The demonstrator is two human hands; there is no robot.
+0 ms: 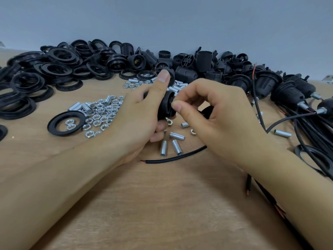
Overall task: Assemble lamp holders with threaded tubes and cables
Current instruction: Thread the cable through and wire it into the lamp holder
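My left hand [142,112] grips a black lamp holder [166,105] above the middle of the wooden table [162,204], thumb raised over its top. My right hand [212,112] pinches at the holder's end face with thumb and forefinger; whatever it pinches is too small to make out. A black cable [173,157] with bared red ends lies on the table under my hands and runs beneath my right hand. Short silver threaded tubes [175,141] lie loose just below the holder.
A heap of black rings [54,69] fills the left back. Black holder bodies [198,64] pile along the wall. Silver nuts [102,114] and tubes lie left of centre beside one ring [61,123]. Assembled holders with cables [288,94] lie at right.
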